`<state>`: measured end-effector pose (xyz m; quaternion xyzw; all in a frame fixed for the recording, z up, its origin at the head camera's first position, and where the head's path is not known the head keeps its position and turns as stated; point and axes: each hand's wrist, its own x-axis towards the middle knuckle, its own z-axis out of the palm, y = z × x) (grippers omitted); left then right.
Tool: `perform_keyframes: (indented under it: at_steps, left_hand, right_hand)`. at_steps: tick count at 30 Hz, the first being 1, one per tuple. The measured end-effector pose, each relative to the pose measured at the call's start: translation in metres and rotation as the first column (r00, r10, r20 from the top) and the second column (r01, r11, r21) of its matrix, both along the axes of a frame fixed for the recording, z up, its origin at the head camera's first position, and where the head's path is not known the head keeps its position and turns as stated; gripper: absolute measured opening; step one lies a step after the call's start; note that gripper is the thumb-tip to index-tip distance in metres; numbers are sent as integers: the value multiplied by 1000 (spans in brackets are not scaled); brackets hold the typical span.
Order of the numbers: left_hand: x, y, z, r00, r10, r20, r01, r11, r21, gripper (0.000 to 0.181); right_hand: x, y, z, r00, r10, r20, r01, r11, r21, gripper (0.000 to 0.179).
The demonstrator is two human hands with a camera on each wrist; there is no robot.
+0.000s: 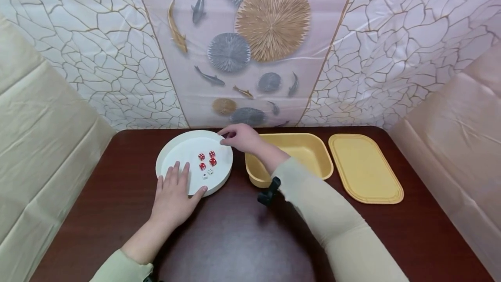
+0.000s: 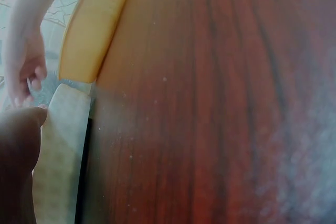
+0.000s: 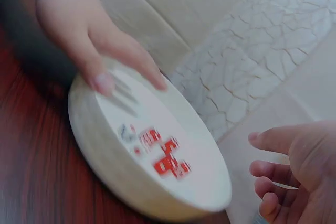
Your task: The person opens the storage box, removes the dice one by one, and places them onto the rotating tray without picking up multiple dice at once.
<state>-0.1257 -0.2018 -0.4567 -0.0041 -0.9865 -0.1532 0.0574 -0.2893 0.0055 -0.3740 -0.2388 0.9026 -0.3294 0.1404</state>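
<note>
A round white tray (image 1: 184, 143) stands on the table with several red dice (image 1: 212, 161) and a couple of white dice (image 1: 205, 176) on its floor. The left hand (image 1: 174, 197) lies over the tray's near left side, fingers spread and thumb at the near rim. Beyond the tray's far right rim hovers the right hand (image 1: 243, 138), its fingers loosely bent with nothing seen between them. In the right wrist view this right hand (image 3: 296, 169) appears apart from the tray wall (image 3: 100, 140), and the dice look blurred.
A yellow rectangular bin (image 1: 309, 153) stands right of the tray, partly hidden under the right forearm. Farther right lies its flat yellow lid (image 1: 364, 166). Dark brown wood forms the tabletop (image 1: 235, 234), and a patterned wall covering (image 1: 274, 112) rises behind its back edge.
</note>
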Motion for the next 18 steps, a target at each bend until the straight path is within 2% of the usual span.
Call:
perform_keyframes:
  at_steps: [8, 14, 18]
  left_hand:
    - [1, 1, -1, 1000, -1, 6, 1, 1000, 20, 91]
    - [2, 1, -2, 1000, -7, 10, 6, 1000, 27, 91]
    - [1, 1, -1, 1000, -10, 4, 10, 1000, 24, 91]
  right_hand:
    - [-3, 73, 3, 997, -68, -33, 67, 997, -31, 31]
    - [-2, 126, -7, 989, -144, 27, 146, 988, -50, 33]
    - [1, 149, -12, 980, -186, 69, 190, 981, -45, 34]
